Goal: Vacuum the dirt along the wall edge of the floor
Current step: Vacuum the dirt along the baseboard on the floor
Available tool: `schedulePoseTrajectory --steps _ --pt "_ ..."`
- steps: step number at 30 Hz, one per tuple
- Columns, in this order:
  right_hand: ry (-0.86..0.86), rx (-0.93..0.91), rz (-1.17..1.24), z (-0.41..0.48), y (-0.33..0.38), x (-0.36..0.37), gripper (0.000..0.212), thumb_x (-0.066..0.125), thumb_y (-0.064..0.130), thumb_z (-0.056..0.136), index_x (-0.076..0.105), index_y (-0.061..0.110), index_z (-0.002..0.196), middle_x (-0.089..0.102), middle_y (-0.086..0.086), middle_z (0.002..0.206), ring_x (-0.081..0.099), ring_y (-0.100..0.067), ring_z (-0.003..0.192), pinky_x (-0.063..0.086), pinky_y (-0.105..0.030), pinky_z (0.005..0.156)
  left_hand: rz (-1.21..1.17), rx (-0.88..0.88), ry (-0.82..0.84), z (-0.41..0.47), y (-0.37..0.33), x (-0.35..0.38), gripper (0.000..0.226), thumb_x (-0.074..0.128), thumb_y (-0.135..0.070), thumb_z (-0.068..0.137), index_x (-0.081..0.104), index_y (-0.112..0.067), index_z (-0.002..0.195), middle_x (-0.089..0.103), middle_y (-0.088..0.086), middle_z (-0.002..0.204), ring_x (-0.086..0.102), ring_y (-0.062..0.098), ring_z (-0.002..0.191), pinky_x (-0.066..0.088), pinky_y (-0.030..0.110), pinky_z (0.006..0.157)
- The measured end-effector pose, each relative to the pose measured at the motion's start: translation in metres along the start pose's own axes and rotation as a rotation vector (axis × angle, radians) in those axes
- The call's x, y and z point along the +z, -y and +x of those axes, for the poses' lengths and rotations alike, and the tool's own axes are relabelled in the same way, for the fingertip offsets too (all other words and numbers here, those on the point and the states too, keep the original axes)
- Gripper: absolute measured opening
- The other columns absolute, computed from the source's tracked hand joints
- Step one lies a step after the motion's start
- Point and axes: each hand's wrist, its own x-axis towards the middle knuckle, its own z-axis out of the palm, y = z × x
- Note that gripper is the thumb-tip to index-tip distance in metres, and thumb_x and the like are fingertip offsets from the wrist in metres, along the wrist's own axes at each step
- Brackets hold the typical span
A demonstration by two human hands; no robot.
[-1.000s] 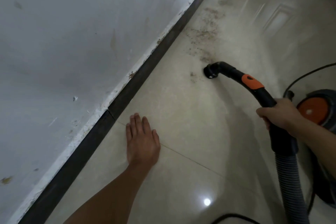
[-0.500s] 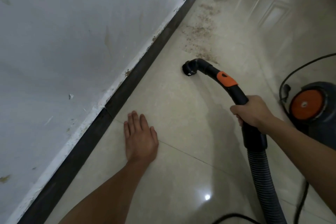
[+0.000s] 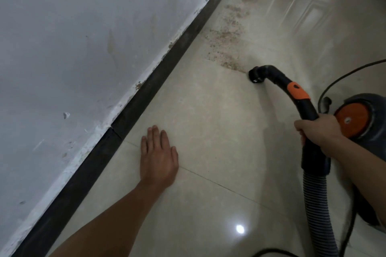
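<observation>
A band of brown dirt (image 3: 227,35) lies on the beige tiled floor (image 3: 208,123), running away beside the dark skirting board (image 3: 158,73) of the white wall. My right hand (image 3: 317,129) grips the black vacuum handle (image 3: 307,108) with its orange collar. The handle's nozzle (image 3: 255,75) sits on the floor at the near end of the dirt. My left hand (image 3: 158,156) rests flat on the tile near the skirting, fingers straight. The ribbed grey hose (image 3: 317,206) hangs down from the handle.
The grey vacuum body with an orange round cap (image 3: 353,119) stands on the floor at the right, behind my right arm. Its black cable (image 3: 342,77) loops across the tiles beyond it, and more cable (image 3: 273,251) lies at the bottom edge.
The nozzle swept left toward the wall, then back right to the near end of the dirt. The few specks near the nozzle's earlier spot are gone. My left hand stayed flat on the floor.
</observation>
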Motion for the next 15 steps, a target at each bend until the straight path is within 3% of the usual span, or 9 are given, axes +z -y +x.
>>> schedulePoseTrajectory --steps 3,5,9,15 --pt "0.016 0.008 0.034 0.014 0.015 0.009 0.009 0.067 -0.001 0.072 0.062 -0.003 0.078 0.059 -0.016 0.058 0.053 -0.025 0.042 0.049 -0.028 0.047 -0.024 0.019 0.003 0.030 -0.013 0.001 0.070 0.012 -0.040 0.093 0.036 0.002 0.145 0.028 0.025 0.154 0.024 0.035 0.145 0.018 0.049 0.119" --pt "0.043 -0.009 0.039 0.022 0.027 0.013 0.007 0.067 0.000 0.071 0.061 -0.001 0.073 0.058 -0.014 0.056 0.052 -0.022 0.037 0.047 -0.024 0.040 -0.049 -0.022 -0.007 0.055 -0.028 0.004 0.074 0.008 -0.041 0.092 0.034 0.003 0.146 0.026 0.025 0.154 0.021 0.036 0.145 0.014 0.048 0.120" --pt "0.111 -0.048 0.029 0.036 0.033 0.023 0.008 0.068 0.002 0.074 0.060 0.000 0.073 0.059 -0.014 0.056 0.052 -0.024 0.041 0.050 -0.029 0.047 -0.035 -0.085 -0.026 0.089 -0.049 0.008 0.071 0.013 -0.039 0.093 0.033 0.005 0.145 0.025 0.027 0.154 0.020 0.038 0.145 0.013 0.050 0.120" --pt "0.096 -0.072 0.023 0.065 0.054 0.040 0.009 0.068 0.006 0.074 0.063 0.002 0.080 0.060 -0.012 0.058 0.052 -0.022 0.040 0.046 -0.024 0.041 -0.039 -0.101 -0.053 0.096 -0.049 0.007 0.068 0.018 -0.038 0.093 0.036 0.004 0.143 0.029 0.027 0.153 0.022 0.038 0.144 0.016 0.050 0.119"
